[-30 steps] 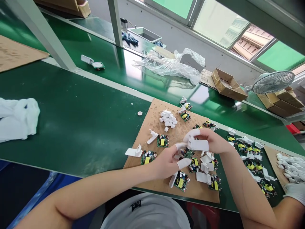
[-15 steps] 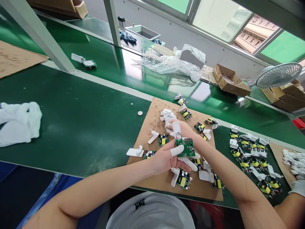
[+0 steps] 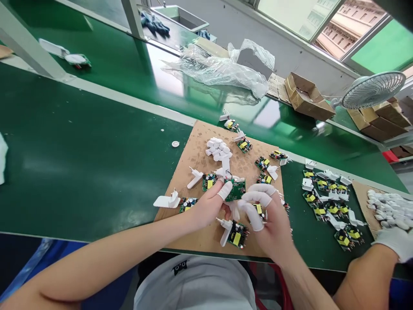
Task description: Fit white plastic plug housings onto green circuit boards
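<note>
Blotchy cardboard (image 3: 244,165) — left hand (image 3: 212,201) holds rectangular PCB (image 3: 237,190).

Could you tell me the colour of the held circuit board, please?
The circuit board is green; head view.

From my remote seat I see a crumpled clear plastic sheet (image 3: 219,72). Beyond it to the left I make out a sink (image 3: 187,19); farther left of the sheet, blue gloves (image 3: 155,24) and an upright post (image 3: 133,19). To its right sits an open cardboard box (image 3: 309,105), then a fan (image 3: 373,89).

PCB (image 3: 237,190) in L hand (image 3: 211,202), R hand (image 3: 273,221) adj.
</note>
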{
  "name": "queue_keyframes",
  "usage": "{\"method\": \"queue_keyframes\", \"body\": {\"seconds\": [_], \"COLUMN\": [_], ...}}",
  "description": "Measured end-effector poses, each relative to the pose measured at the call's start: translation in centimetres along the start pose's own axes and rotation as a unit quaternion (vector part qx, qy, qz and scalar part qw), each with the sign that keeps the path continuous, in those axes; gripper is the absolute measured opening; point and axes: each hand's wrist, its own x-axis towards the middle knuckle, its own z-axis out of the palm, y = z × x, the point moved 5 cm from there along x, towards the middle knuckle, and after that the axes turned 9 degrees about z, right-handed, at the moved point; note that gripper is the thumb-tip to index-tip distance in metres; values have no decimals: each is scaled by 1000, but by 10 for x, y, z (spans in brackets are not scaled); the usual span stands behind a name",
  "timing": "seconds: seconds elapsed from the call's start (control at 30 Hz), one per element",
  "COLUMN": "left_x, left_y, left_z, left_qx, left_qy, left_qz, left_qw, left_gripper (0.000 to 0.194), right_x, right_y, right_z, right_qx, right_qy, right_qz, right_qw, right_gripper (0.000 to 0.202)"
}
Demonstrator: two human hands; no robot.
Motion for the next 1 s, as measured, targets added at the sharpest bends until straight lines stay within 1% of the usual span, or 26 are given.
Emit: {"method": "queue_keyframes", "body": {"seconds": [0.07, 0.13, 0.2, 0.23, 0.27, 0.33, 0.37, 0.43, 0.5, 0.57, 0.67, 0.77, 0.9, 1.0], "left_x": [-4, -8, -13, -14, -15, -16, -16, -15, -14, -14, -16, -18, -18, -17], "left_y": [2, 2, 1, 0, 0, 1, 2, 4, 7, 9, 11, 11, 9, 6], "left_z": [3, 5, 6, 7, 7, 8, 9, 9, 10, 10, 10, 9, 11, 12], "left_qx": [20, 41, 63, 72, 79, 84, 83, 80, 81, 88, 118, 149, 142, 157], "left_qy": [-17, -33, -47, -53, -58, -62, -60, -55, -52, -53, -58, -67, -109, -127], "left_qz": [-5, -14, -29, -34, -37, -35, -32, -29, -30, -29, -21, -14, -6, -9], "left_qw": [1000, 999, 996, 995, 995, 994, 994, 995, 995, 994, 991, 986, 984, 979], "left_gripper": [54, 54, 53, 53, 53, 56, 58, 62, 64, 67, 71, 67, 61, 55], "right_x": [-13, -19, -23, -25, -27, -29, -31, -32, -31, -29, -26, -26, -28, -29], "right_y": [4, 12, 24, 30, 35, 42, 43, 43, 42, 40, 39, 37, 36, 38], "right_z": [14, 24, 29, 32, 34, 42, 45, 48, 48, 48, 48, 47, 46, 48], "right_qx": [-8, 7, 50, 86, 130, 231, 274, 332, 357, 366, 364, 348, 330, 347], "right_qy": [65, 129, 170, 169, 150, 81, 48, 18, 16, 19, 39, 55, 86, 83], "right_qz": [9, 30, 84, 121, 160, 222, 239, 251, 249, 243, 243, 239, 231, 233], "right_qw": [998, 991, 981, 974, 967, 944, 930, 909, 900, 898, 898, 905, 911, 905], "right_gripper": [9, 14, 27, 36, 42, 45, 44, 42, 44, 45, 37, 25, 21, 22]}}
